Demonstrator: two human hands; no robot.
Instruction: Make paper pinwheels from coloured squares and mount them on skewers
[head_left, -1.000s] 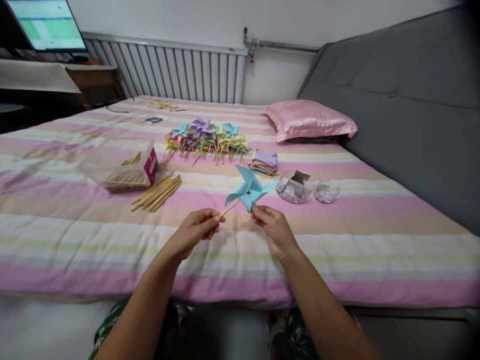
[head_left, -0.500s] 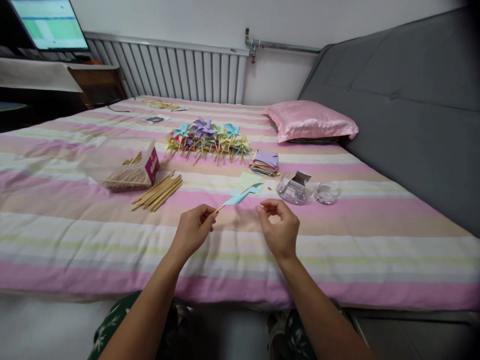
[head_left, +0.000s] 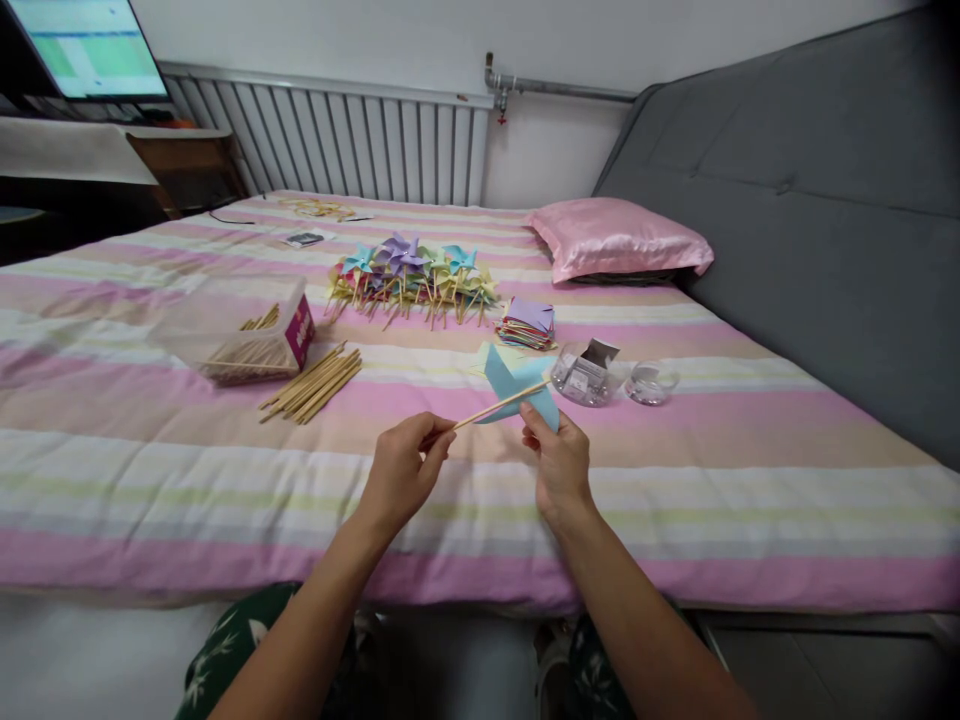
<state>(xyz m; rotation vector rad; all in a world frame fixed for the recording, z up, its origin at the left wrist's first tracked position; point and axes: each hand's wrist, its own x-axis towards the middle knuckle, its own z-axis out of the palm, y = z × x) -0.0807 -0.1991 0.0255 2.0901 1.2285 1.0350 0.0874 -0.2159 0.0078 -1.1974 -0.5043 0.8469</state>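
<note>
Striped bedding [head_left: 480,510] spreads beneath the left hand [head_left: 409,460] and the right hand [head_left: 561,465] and well beyond them. Off to the right of both stands a grey headboard [head_left: 810,200]; far ahead of the left hand is a radiator [head_left: 322,140]. A shiny pink pillow [head_left: 622,238] lies well ahead of the right hand, slightly to its right. Straight ahead of the left hand sits a heap of coloured pinwheels [head_left: 409,270], with a clear box [head_left: 301,335] of sticks ahead and to its left, and a loose bundle of sticks [head_left: 313,385] nearer to it. Between the hands, raised over the bedding, is a blue pinwheel [head_left: 510,378]. Half a second ago it was edge-on, with the right hand apart from it, fingers curled in a loop; now its blades are spread to view, the stick [head_left: 491,410] crosses their near side, and the right hand has met it. Both wrists angle inward: the left hand pinches the stick's lower end between thumb and curled fingers, while the right hand, thumb uppermost, pinches a lower blade near the stick. Just ahead of the right hand are a round clear tub [head_left: 561,376], a stack of paper pieces [head_left: 527,322] and, farther right, a smaller clear tub [head_left: 649,385].
</note>
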